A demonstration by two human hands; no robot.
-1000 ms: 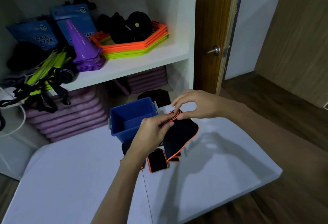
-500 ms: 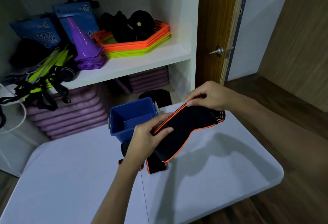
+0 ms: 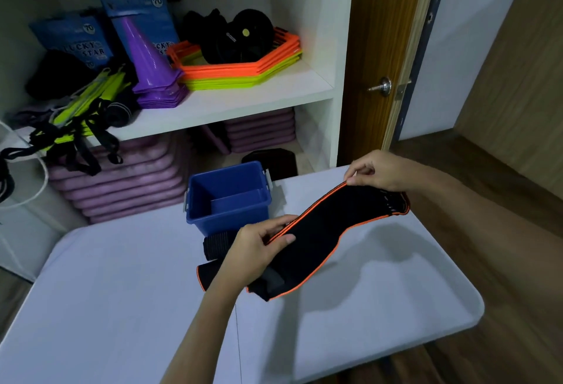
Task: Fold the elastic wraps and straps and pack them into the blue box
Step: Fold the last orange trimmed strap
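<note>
On the white table (image 3: 122, 307) the blue box (image 3: 228, 198) stood open, a rolled black strap (image 3: 216, 245) just before it. The left hand (image 3: 256, 254) pinched one end of a black wrap (image 3: 329, 231) with orange edging, held above the table. The right hand (image 3: 377, 170) pinched its far end.

One blue box (image 3: 229, 201), two hands (image 3: 254, 254), two blue packets (image 3: 73, 41).
</note>
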